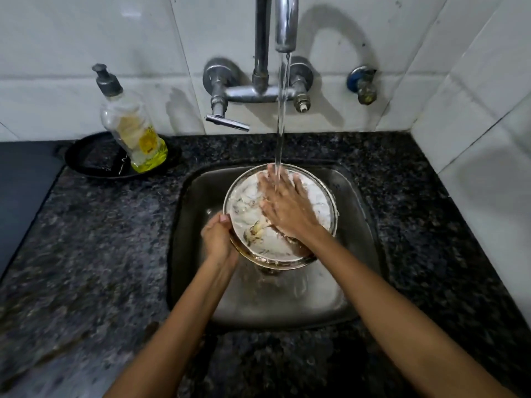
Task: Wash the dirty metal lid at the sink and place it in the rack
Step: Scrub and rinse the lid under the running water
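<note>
A round metal lid [253,222], tilted and covered in white foam with brown and yellow residue near its lower rim, is held over the steel sink [356,225]. My left hand [218,237] grips the lid's left rim. Fingers spread, my right hand [287,205] lies flat on the lid's upper face. Water runs from the tap spout [286,24] onto the back of my right hand. No rack is in view.
A soap bottle [130,124] with yellow liquid leans in a black dish [86,156] at the back left of the dark granite counter [86,239]. Tap valves [218,90] and a small wall valve [362,84] stick out of the white tiled wall.
</note>
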### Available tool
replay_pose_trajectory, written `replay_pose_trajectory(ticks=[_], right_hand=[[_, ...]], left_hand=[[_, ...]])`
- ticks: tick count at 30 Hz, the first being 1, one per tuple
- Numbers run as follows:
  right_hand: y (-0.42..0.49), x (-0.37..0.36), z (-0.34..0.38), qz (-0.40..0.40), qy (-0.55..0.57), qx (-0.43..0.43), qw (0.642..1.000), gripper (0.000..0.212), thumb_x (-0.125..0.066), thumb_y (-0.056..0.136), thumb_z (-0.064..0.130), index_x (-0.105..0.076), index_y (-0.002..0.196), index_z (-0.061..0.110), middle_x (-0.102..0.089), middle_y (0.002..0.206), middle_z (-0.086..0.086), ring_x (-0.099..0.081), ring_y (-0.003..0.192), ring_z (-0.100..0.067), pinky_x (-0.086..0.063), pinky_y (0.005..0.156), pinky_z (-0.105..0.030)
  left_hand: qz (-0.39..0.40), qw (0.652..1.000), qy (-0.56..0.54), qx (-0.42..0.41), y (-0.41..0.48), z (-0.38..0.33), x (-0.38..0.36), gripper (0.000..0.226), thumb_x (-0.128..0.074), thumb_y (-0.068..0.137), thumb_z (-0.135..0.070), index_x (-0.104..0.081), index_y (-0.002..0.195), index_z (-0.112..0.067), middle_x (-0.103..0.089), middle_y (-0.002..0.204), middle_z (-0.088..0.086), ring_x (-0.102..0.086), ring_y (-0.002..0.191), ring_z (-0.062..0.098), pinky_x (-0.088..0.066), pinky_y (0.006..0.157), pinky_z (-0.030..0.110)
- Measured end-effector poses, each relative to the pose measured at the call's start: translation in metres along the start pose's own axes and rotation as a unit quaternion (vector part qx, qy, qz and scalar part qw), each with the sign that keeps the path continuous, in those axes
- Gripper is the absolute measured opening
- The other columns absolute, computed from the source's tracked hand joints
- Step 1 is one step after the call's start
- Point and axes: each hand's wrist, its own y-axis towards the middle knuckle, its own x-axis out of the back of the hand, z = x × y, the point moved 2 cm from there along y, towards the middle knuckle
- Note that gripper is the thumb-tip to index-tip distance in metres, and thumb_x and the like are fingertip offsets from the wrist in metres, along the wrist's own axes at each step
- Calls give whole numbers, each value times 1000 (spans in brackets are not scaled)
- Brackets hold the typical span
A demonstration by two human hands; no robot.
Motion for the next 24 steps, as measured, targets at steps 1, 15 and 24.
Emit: replay_pose_trajectory(ticks=[1,15,24], right_hand=[[-3,2,-9,-7,-21,-28,999,65,-22,92,47,-5,147,18,0,159,-8,5,146,-23,0,119,-50],[-12,76,-12,-89,127,76,985,19,-57,77,10,-73,86,16,-73,77,-8,-65,75,-26,-47,78,-37],[30,97,7,27,281,-37,959,16,-70,77,22,-72,81,7,-70,76,-10,-61,72,-16,-45,66,-27]], left_hand=[[-12,1000,-5,-2,4,-1,4,37,-30,80,12,-39,54,-11,-42,46,-2,-39,44,8,-36,49,19],[49,981,96,164,22,-30,1,48,-28,99,-35,-42,134,-5,-67,86,17,-62,73,34,-54,75,40],[286,689,585,-318,8,-92,-57,23,-51,91,-20,-66,82,-5,-57,57,-8,-52,56,-9,-36,55,15]])
